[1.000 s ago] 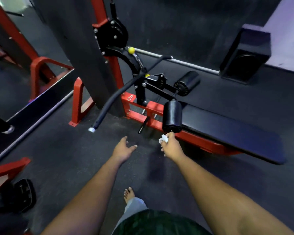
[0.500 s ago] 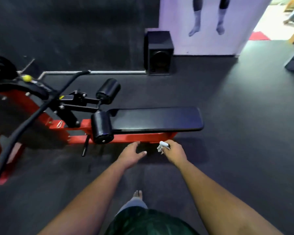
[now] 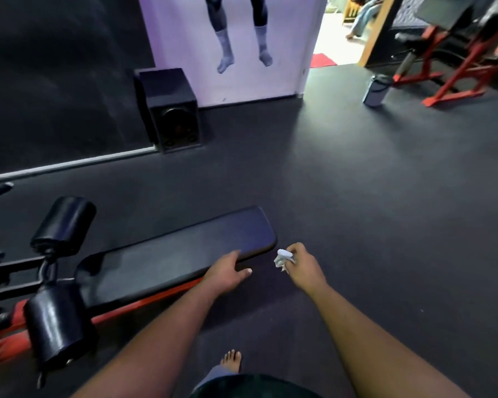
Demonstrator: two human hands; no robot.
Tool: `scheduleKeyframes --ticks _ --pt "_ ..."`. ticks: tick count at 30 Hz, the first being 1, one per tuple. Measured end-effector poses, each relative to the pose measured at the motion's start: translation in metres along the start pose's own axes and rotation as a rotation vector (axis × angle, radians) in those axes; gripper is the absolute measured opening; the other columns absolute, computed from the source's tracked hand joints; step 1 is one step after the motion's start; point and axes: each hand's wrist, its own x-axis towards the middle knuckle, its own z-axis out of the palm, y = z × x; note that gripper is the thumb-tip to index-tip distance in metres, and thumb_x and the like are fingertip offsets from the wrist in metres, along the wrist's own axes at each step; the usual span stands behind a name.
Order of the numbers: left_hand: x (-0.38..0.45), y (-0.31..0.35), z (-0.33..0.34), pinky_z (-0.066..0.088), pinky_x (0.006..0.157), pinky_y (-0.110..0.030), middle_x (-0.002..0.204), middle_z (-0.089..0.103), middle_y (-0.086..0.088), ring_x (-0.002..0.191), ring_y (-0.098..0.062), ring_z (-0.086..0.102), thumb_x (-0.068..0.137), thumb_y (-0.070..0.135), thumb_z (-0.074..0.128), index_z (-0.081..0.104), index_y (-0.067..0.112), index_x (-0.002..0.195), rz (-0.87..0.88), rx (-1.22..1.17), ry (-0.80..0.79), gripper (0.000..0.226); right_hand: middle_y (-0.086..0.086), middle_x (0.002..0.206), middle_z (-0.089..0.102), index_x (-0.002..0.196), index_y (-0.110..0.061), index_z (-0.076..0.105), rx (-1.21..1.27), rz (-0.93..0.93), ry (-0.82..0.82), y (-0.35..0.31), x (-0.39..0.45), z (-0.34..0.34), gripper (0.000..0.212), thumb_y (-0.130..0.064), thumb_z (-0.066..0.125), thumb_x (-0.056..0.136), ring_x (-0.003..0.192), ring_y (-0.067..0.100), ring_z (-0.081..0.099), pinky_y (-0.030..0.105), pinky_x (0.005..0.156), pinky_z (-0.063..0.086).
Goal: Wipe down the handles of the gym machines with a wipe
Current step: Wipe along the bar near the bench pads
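My right hand point(image 3: 301, 268) pinches a small crumpled white wipe point(image 3: 282, 257) in the air, just right of the end of a black padded bench point(image 3: 179, 254). My left hand point(image 3: 227, 272) is relaxed, fingers extended over the bench's near edge; whether it touches the pad is unclear. The bench sits on a red frame point(image 3: 144, 301). Two black roller pads point(image 3: 56, 326) stand at its left end. Another red machine point(image 3: 454, 67) stands far right.
A black speaker box point(image 3: 171, 110) stands against the wall by a white poster panel point(image 3: 233, 47). A dark canister point(image 3: 375, 90) sits on the floor near the red machine. Dark rubber floor point(image 3: 357, 211) stretches to the right. My bare foot point(image 3: 232, 361) is below.
The view has swung right, away from the red upright and long black bar. Both hands have shifted along the bench toward its free end; the wipe stays in my right hand.
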Motion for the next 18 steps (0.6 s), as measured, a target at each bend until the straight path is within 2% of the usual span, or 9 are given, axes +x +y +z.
scheduleKeyframes --ticks 3,7,11,18 --pt "0.049 0.037 -0.008 0.036 0.117 -0.034 0.16 0.043 -0.007 0.144 -0.023 0.044 0.097 0.045 0.066 0.035 0.015 0.158 0.066 0.036 -0.028 0.074 -0.001 0.091 0.071 0.102 -0.033 0.043 0.054 0.045 0.078 0.002 0.033 -0.029 0.017 -0.027 0.054 0.091 0.08 0.021 0.069 0.041 0.075 0.057" --pt "0.107 0.096 -0.005 0.036 0.116 -0.031 0.158 0.046 -0.007 0.143 -0.024 0.046 0.097 0.047 0.066 0.036 0.017 0.158 0.105 0.078 -0.053 0.074 -0.005 0.086 0.07 0.097 -0.032 0.046 0.078 0.037 0.104 0.017 0.078 -0.067 0.014 -0.026 0.056 0.091 0.076 0.016 0.068 0.04 0.073 0.057" --pt "0.165 0.152 0.001 0.032 0.119 -0.031 0.162 0.04 -0.003 0.149 -0.021 0.038 0.096 0.053 0.063 0.033 0.019 0.16 0.15 0.163 -0.049 0.078 -0.009 0.092 0.068 0.097 -0.031 0.049 0.037 0.012 0.094 0.039 0.137 -0.115 0.01 -0.027 0.057 0.093 0.082 0.014 0.067 0.038 0.073 0.056" --pt "0.245 0.236 0.004 0.037 0.117 -0.035 0.157 0.045 -0.006 0.144 -0.022 0.044 0.094 0.053 0.065 0.035 0.019 0.158 0.04 0.15 0.003 0.078 -0.011 0.084 0.067 0.096 -0.028 0.049 -0.065 -0.075 0.028 0.07 0.235 -0.212 0.009 -0.026 0.057 0.095 0.078 0.012 0.067 0.037 0.07 0.056"
